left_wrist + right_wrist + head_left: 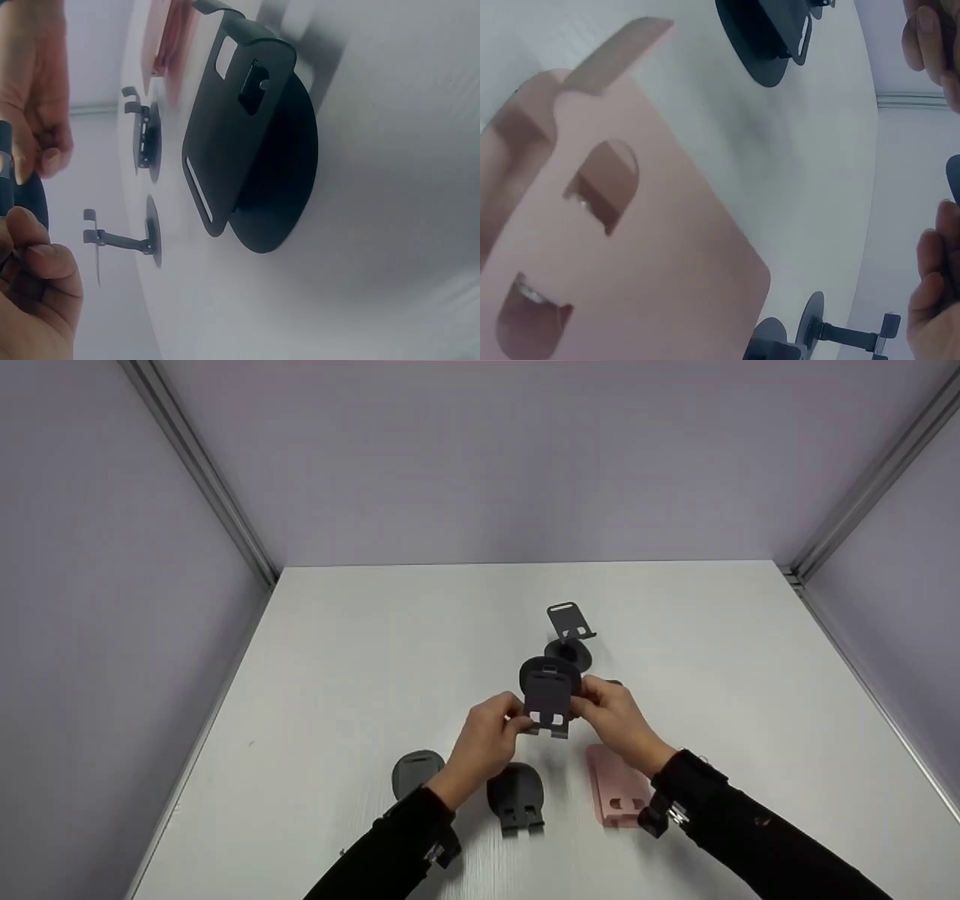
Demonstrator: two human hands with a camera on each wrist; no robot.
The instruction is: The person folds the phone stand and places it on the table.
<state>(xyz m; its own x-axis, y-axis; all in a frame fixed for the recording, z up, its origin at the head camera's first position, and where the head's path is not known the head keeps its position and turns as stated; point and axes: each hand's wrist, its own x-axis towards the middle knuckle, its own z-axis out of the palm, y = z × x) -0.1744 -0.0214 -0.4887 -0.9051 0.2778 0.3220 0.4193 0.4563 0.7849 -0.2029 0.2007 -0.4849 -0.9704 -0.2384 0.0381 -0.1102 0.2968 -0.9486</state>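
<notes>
A black folding phone stand is held up over the table between both hands, its slotted plate facing me and its round base behind. My left hand pinches its lower left edge by the lip. At the right edge, my right hand grips it with thumb and fingers. Below the hands lies a folded black phone stand, seen large in the left wrist view. A pink phone stand lies under the right forearm and fills much of the right wrist view. The held stand is mostly cut off in both wrist views.
Beyond the hands, an unfolded phone stand stands upright on its round base. A dark grey stand lies beside the left forearm. Another dark item is mostly hidden behind the right hand. Panels wall the white table at the back and sides.
</notes>
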